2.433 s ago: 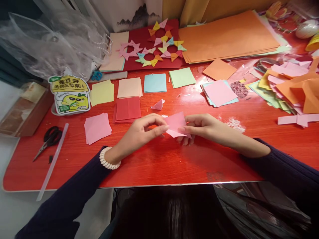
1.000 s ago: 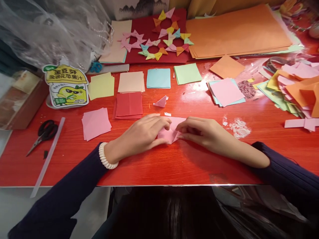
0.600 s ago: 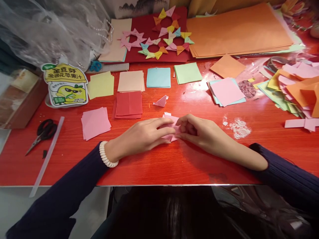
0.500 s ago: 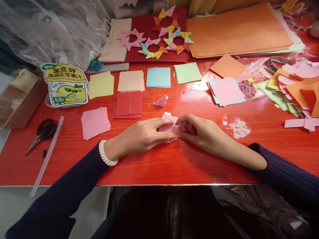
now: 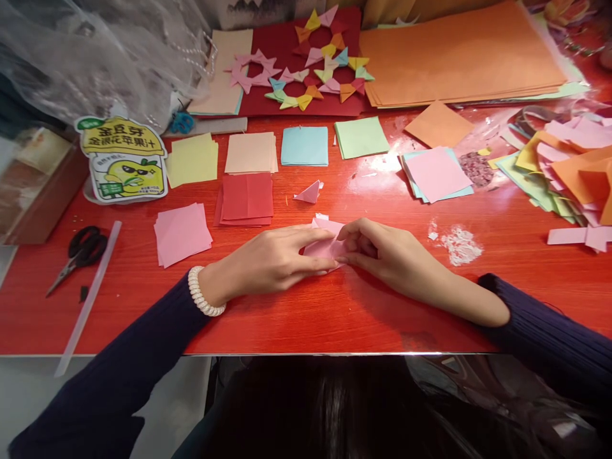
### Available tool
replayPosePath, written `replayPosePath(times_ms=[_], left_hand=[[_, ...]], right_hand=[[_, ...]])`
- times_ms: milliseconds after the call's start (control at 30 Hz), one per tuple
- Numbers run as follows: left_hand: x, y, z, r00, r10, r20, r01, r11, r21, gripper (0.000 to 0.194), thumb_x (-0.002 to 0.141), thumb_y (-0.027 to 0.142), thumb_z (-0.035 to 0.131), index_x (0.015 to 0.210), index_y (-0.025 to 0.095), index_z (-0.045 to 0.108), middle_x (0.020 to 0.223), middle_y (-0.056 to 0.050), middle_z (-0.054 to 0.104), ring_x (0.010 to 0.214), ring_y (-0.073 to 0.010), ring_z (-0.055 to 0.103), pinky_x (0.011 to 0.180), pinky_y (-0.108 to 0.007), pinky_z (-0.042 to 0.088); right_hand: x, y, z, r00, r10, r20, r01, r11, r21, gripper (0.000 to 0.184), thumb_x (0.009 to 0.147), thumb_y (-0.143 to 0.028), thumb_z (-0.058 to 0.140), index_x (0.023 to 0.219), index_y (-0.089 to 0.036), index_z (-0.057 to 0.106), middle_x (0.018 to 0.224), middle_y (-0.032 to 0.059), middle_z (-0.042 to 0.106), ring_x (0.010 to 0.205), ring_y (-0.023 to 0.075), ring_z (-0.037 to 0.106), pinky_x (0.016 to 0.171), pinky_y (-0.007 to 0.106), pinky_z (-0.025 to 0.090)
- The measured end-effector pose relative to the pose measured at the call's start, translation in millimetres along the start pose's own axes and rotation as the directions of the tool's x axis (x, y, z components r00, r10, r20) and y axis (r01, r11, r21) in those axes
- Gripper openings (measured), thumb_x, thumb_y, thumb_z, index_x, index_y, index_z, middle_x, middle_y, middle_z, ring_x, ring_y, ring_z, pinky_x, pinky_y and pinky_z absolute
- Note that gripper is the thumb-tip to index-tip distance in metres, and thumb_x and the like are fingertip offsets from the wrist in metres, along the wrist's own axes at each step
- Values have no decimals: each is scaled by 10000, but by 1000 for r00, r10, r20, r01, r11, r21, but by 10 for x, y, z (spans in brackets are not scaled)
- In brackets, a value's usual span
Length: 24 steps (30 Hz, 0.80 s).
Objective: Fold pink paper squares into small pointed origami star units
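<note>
A partly folded sheet of pink origami paper [image 5: 319,247] lies on the red table between my hands. My left hand [image 5: 275,258] holds it flat from the left, thumb and forefinger pressed on it some way apart. From the right, my right hand [image 5: 382,252] pinches the paper's right side with curled fingers; that part is mostly hidden. A small folded pink triangle [image 5: 308,192] rests just beyond. Left of my hands are a stack of red squares [image 5: 247,199] and a stack of pink squares [image 5: 183,234].
Scissors [image 5: 79,255] and a pale plastic strip [image 5: 90,296] lie at the left. Yellow [image 5: 192,159], peach [image 5: 251,153], blue [image 5: 305,146] and green [image 5: 362,137] paper stacks line the middle. Folded paper rings [image 5: 253,71] sit behind. White scraps [image 5: 461,247] lie at the right.
Both hands keep almost the same hold on the pink paper. The view has shifted very slightly.
</note>
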<state>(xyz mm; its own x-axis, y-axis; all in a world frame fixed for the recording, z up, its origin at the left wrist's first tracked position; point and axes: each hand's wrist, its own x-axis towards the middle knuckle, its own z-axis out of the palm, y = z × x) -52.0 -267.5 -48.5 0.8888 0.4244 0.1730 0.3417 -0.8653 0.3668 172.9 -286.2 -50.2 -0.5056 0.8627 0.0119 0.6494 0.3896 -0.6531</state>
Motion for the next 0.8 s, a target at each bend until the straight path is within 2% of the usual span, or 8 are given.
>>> replayPosePath(times_ms=[467,800], left_hand=[[11,14,-8,1000,1,9,-1,1000,0,319,893,195,446,1188,258,550,1339,-87,463,1225,-195,447,994,-367,427],[6,40,-8,999,41,14,-42,994,99,319,881,246,466,1189,230,548,1320,-96,477,1212,-211,458,994,-369,425]], right_hand=[[6,17,14,1000,-13,-13,12,998,-55,80,828,-175,542,901,-169,509,692,-10,538,563,109,484,512,213,359],[0,4,9,1000,-3,-6,3,999,-53,109,813,-184,576,894,-168,505,731,-5,553,592,111,504,522,212,363]])
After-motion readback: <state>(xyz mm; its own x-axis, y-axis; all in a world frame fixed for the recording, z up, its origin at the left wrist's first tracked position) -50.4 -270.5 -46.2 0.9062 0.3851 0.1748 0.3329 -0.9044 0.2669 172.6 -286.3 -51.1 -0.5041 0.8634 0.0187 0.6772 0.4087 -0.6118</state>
